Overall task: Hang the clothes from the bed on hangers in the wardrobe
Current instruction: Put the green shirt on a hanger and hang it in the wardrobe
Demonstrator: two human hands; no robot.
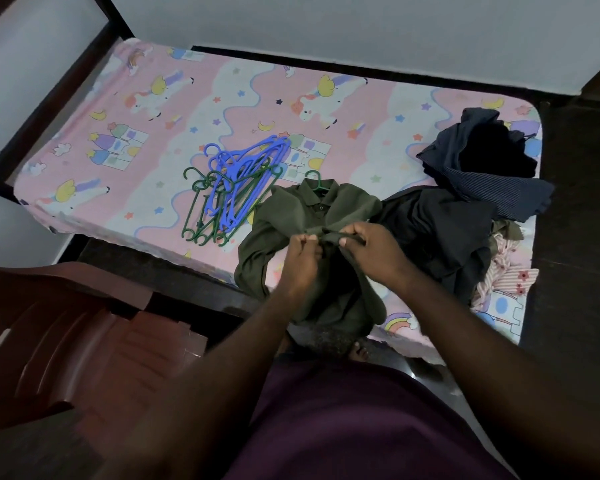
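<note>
An olive green shirt (291, 216) lies on the bed's near edge, its lower part hanging over the side. A green hanger (315, 178) is inside it, with the hook sticking out past the collar. My left hand (300, 261) and my right hand (371, 252) both pinch the shirt's front placket at mid-chest. A heap of blue and green hangers (232, 192) lies just left of the shirt. A pile of dark clothes (471, 188) sits to the right, with a pink striped garment (503, 275) beneath it.
The bed carries a pink unicorn-print sheet (125, 140) inside a dark wooden frame (66, 81). A reddish-brown plastic chair (66, 341) stands at the lower left. White wall runs behind the bed. The wardrobe is out of view.
</note>
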